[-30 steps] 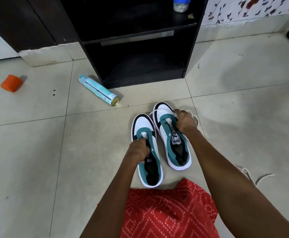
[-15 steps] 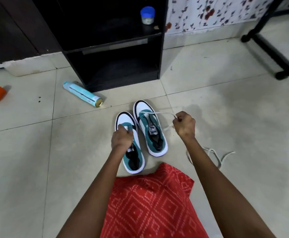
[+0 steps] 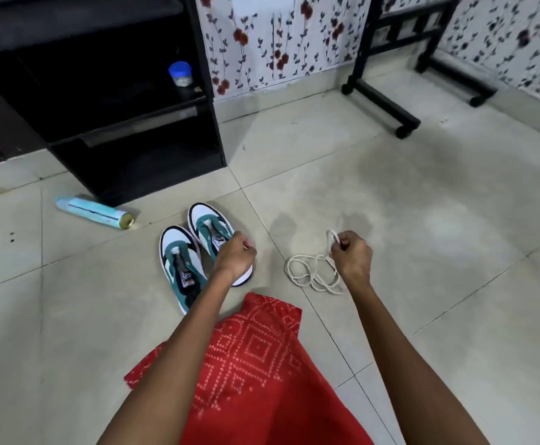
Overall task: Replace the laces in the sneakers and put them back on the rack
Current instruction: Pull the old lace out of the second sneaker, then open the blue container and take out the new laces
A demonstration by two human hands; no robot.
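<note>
While the right hand (image 3: pixel 352 253) hangs low over the tile floor (image 3: pixel 438 252), to the right of the shoes, I can see its thumb and fingers curled in tight and pinching a loop of the white lace (image 3: pixel 313 277). The remainder of that lace lies in a loose tangle on the tiles, just left of and below the hand.

My view of the left hand (image 3: pixel 235 255) is poorer. It sits knuckles up with the fingers folded under, covering the heel end of the farther sneaker (image 3: pixel 209 224). I cannot tell whether it grips the shoe or nothing at all.

Just to its left, the nearer sneaker (image 3: pixel 178 264) stands beside the farther one, sides touching and toes pointing far. Both are on the floor, a little nearer than the foot of the black rack (image 3: pixel 133 139) at far left.

A jar with a blue lid (image 3: pixel 180 73) stands on a rack shelf. A pale blue can (image 3: pixel 95 213) lies on its side, left of the shoes. Red patterned cloth (image 3: pixel 255 364) fills the near edge between the forearms, and a black wheeled frame (image 3: pixel 384 101) stands by the floral wall at far right.
</note>
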